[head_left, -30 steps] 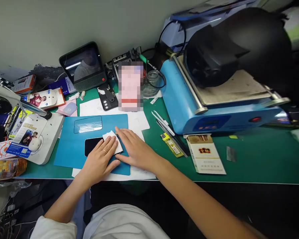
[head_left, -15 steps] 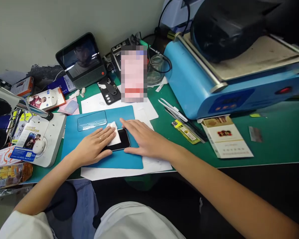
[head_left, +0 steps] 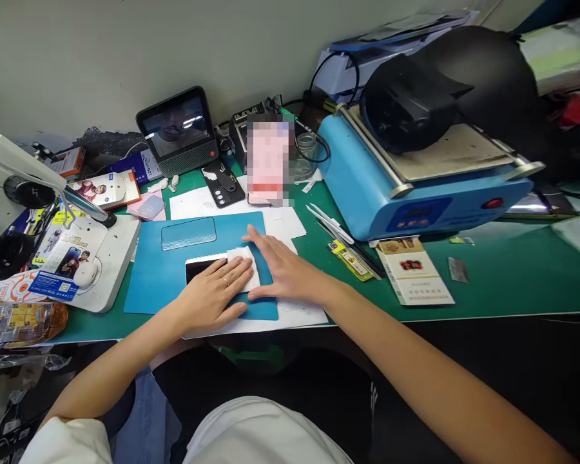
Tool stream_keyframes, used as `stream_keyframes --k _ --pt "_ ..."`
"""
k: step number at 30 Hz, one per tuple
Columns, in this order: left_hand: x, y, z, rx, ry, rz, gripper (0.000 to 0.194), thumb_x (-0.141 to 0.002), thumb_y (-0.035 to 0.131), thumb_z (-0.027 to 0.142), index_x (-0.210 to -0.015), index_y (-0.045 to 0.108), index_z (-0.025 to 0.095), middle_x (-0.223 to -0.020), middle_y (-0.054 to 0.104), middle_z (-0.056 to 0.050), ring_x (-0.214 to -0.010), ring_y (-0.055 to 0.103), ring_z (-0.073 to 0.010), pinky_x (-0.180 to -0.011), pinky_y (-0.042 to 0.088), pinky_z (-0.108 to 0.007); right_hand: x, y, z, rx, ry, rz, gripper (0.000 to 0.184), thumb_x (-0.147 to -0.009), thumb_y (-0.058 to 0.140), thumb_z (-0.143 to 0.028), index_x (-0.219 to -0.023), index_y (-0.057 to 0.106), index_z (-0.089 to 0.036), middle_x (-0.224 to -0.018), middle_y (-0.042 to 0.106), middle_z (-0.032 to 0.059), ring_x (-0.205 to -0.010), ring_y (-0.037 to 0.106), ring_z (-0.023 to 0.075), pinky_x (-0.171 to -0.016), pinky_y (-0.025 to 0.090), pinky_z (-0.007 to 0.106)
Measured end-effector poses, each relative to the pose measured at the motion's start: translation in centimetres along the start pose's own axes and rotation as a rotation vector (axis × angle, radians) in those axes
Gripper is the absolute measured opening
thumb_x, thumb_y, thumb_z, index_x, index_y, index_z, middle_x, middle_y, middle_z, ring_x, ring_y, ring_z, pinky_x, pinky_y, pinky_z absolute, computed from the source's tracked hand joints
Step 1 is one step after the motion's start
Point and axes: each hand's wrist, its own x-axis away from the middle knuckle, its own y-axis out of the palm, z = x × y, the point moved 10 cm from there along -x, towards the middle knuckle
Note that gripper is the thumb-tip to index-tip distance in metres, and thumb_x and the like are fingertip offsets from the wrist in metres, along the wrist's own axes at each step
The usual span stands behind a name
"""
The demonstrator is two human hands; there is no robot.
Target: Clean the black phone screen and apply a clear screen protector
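Note:
A black-screened smartphone (head_left: 203,265) lies flat on a blue mat (head_left: 147,283). My left hand (head_left: 217,293), fingers stretched out, lies flat on a folded white tissue (head_left: 241,254) and presses it on the phone's right part. My right hand (head_left: 287,267) is beside the phone's right end, with thumb and fingers spread apart on either side of it. Whether those fingers touch the phone's edge cannot be made out. Behind the phone, a clear rectangular glass sheet with a dark outline (head_left: 188,233) rests on the mat. The phone's right end is hidden under the tissue.
Left stands a white microscope stand (head_left: 116,248), with a bottle (head_left: 24,322) nearby. At the back are a display screen (head_left: 176,125), a dark phone back (head_left: 223,183) and a glass jar (head_left: 305,158). Tweezers (head_left: 336,225), a cigarette pack (head_left: 415,274) and a blue heating machine (head_left: 352,187) lie right.
My left hand has slid the tissue rightward along the phone, uncovering its left part. My right hand stays by the right end. The camera view has shifted.

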Motion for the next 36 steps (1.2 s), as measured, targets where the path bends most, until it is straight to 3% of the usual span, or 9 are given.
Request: stream_keyframes --k 4,7,10,14,20,25,31,36 --pt "0.4 0.3 1.0 -0.013 0.009 0.009 0.068 -0.113 0.034 0.049 -0.169 0.028 0.011 -0.175 0.028 -0.014 -0.165 0.022 -0.0282 -0.136 0.017 -0.047 -0.2 -0.1 -0.2 -0.05 0.009 -0.01 0.14 -0.077 0.075 -0.081 -0.169 -0.021 -0.036 -0.162 0.045 0.0188 -0.147 0.046 0.0429 -0.115 0.043 0.069" --pt "-0.6 0.2 0.5 -0.028 -0.019 0.032 0.068 -0.113 0.032 0.051 -0.168 0.03 0.011 -0.175 0.028 -0.015 -0.165 0.022 -0.0282 -0.136 0.015 -0.048 -0.4 -0.2 0.0 -0.084 0.029 0.002 0.122 -0.088 0.057 -0.085 -0.17 -0.017 -0.033 -0.161 0.046 0.0205 -0.147 0.047 0.0415 -0.115 0.043 0.068" --pt "-1.7 0.0 -0.7 -0.031 -0.034 0.049 0.068 -0.113 0.033 0.051 -0.167 0.031 0.009 -0.175 0.027 -0.017 -0.165 0.022 -0.0293 -0.136 0.017 -0.049 -0.5 -0.4 0.4 -0.103 0.061 0.042 0.098 -0.1 0.037 -0.079 -0.172 -0.011 -0.032 -0.16 0.049 0.0207 -0.146 0.049 0.0391 -0.116 0.044 0.067" --pt "-1.5 0.0 -1.7 -0.029 -0.043 0.048 0.069 -0.113 0.032 0.05 -0.167 0.03 0.008 -0.176 0.023 -0.017 -0.165 0.02 -0.0308 -0.136 0.018 -0.051 -0.4 -0.5 1.0 -0.103 0.104 0.066 0.088 -0.105 0.036 -0.07 -0.172 -0.008 -0.033 -0.16 0.049 0.0186 -0.148 0.048 0.0374 -0.118 0.043 0.066" --pt "0.2 0.6 -0.3 -0.011 -0.023 0.001 0.073 -0.112 0.036 0.051 -0.169 0.023 0.008 -0.177 0.019 -0.016 -0.166 0.016 -0.0289 -0.137 0.016 -0.047 -0.3 -0.5 0.5 -0.049 0.104 0.08 0.081 -0.111 0.034 -0.05 -0.169 -0.02 -0.035 -0.162 0.048 0.0162 -0.15 0.048 0.0336 -0.118 0.046 0.063" --pt "0.2 0.1 -0.6 0.025 -0.029 0.016 0.071 -0.112 0.036 0.05 -0.17 0.022 0.012 -0.176 0.021 -0.015 -0.166 0.018 -0.0288 -0.137 0.017 -0.049 -0.1 -0.6 0.2 -0.016 0.111 0.088 0.084 -0.11 0.035 -0.038 -0.167 -0.026 -0.035 -0.16 0.05 0.0158 -0.149 0.049 0.0334 -0.119 0.045 0.065" --pt "1.9 -0.1 -2.1 0.015 -0.141 0.03 0.068 -0.114 0.032 0.049 -0.17 0.025 0.011 -0.176 0.02 -0.014 -0.166 0.018 -0.0305 -0.135 0.021 -0.053 0.1 -0.2 -0.4 0.003 0.091 -0.01 0.12 -0.094 0.069 -0.043 -0.167 -0.026 -0.034 -0.161 0.047 0.0168 -0.149 0.047 0.0377 -0.118 0.046 0.065" --pt "5.2 0.3 -1.7 -0.022 -0.22 0.085 0.071 -0.113 0.035 0.048 -0.173 0.011 0.018 -0.177 0.019 -0.011 -0.165 0.021 -0.0304 -0.134 0.026 -0.052 0.1 0.1 -0.4 0.032 0.101 -0.051 0.115 -0.095 0.068 -0.043 -0.168 -0.021 -0.036 -0.157 0.05 0.0157 -0.147 0.049 0.0383 -0.116 0.048 0.065"
